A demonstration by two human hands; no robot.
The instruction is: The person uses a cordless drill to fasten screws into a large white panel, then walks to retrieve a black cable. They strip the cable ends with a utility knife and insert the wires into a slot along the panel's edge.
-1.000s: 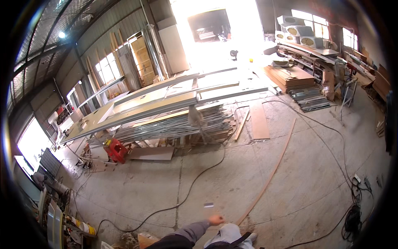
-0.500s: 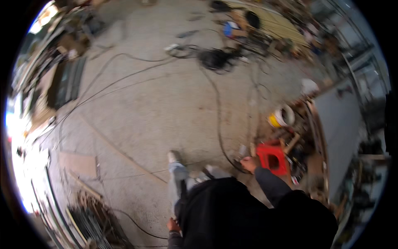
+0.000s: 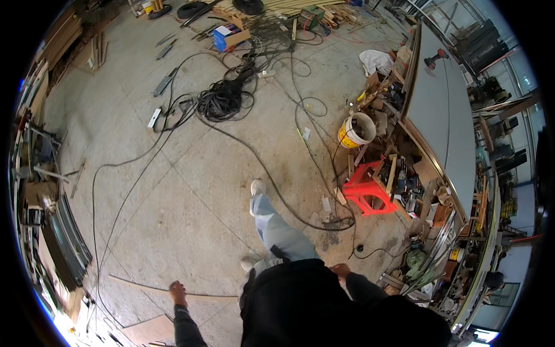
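My left hand [image 3: 178, 292] swings out over the concrete floor, its fingers loosely curled with nothing visible in them. Below it on the floor lies a long thin wooden strip [image 3: 214, 297]. Close beside my dark jacket hangs my right hand [image 3: 341, 270], also curled and seemingly holding nothing. The nearest thing ahead of that hand is a black cable [image 3: 283, 199] that loops on the floor. Farther up on the right stands a red plastic stool [image 3: 363, 186] with tools and wood pieces by it.
A tangled heap of black cable [image 3: 222, 99] lies ahead, trailing lines leftward. Past the stool are a white-and-yellow bucket [image 3: 350, 136] and a large grey panel [image 3: 439, 98] bearing a red drill [image 3: 435, 58]. Dark metal profiles [image 3: 66, 243] line the left side.
The view has turned to the right and I have stepped along the floor. My left hand has swung forward and outward; my right hand has drawn back toward my body.
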